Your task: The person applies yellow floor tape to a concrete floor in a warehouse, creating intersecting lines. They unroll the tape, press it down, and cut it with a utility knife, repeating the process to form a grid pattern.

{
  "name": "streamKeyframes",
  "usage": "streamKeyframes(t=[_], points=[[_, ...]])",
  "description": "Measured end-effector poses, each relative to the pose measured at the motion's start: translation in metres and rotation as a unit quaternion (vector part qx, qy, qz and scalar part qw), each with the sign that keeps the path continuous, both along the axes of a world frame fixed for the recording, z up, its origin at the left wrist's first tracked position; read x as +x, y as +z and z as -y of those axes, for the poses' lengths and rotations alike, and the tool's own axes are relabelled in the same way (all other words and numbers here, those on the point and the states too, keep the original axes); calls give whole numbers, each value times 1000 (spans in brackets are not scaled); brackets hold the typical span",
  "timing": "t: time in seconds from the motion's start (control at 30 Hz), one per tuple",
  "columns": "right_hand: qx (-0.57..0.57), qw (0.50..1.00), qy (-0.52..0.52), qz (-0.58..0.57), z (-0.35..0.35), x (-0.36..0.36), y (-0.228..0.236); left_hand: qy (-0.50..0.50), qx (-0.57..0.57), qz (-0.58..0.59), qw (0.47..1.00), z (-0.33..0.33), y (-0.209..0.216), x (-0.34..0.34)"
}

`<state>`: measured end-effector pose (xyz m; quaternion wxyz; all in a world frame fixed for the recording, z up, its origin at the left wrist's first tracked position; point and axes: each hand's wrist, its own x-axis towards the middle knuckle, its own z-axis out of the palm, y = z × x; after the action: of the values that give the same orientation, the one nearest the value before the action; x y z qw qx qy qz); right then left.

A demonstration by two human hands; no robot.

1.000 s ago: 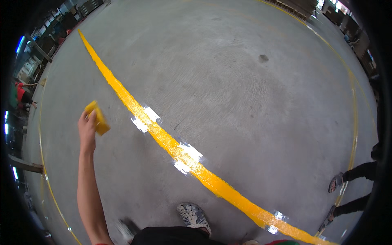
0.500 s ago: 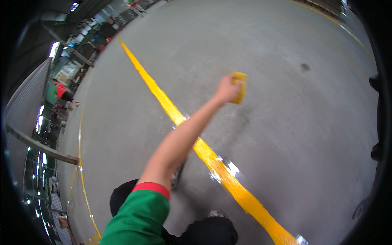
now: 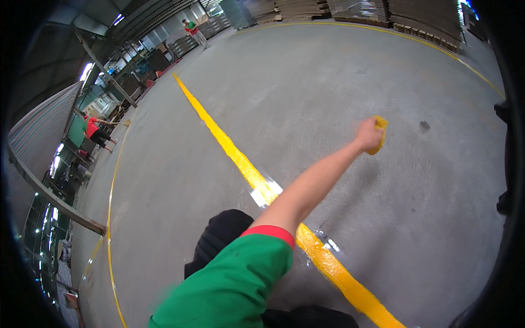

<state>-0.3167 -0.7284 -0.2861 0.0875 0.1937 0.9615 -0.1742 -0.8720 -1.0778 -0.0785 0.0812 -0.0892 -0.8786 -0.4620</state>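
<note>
Grey concrete floor [image 3: 426, 218] spread across the frame, crossed by a glossy yellow painted stripe [image 3: 221, 139] partly hidden under my bare arm [image 3: 317, 183], with tall brown stacks [image 3: 424, 22] at upper right. Right of centre, my left hand [image 3: 368, 135] clasped a partly covered yellow block [image 3: 382, 124]; I couldn't tell my out-of-frame right hand's state.

Loaded pallets [image 3: 425, 21] edge this warehouse floor [image 3: 306, 76] (broad grey concrete).
</note>
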Motion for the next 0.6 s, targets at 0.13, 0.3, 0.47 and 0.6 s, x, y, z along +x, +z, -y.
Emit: streamKeyframes(t=[0.13, 0.3, 0.47, 0.6], points=[[-2, 1000, -17, 0, 24, -9, 5, -32, -42, 31, 998, -4, -27, -5], [3, 999, -42, -9, 60, -31, 29, 2, 175, 63, 982, 19, -42, -13], [-31, 997, -49, -52, 99, -71, 69, 63, 197, 184, 961, 38, -56, -9], [-93, 986, -17, -139, 142, -135, 147, 52, 188, 189, 962, 52, -64, -8]])
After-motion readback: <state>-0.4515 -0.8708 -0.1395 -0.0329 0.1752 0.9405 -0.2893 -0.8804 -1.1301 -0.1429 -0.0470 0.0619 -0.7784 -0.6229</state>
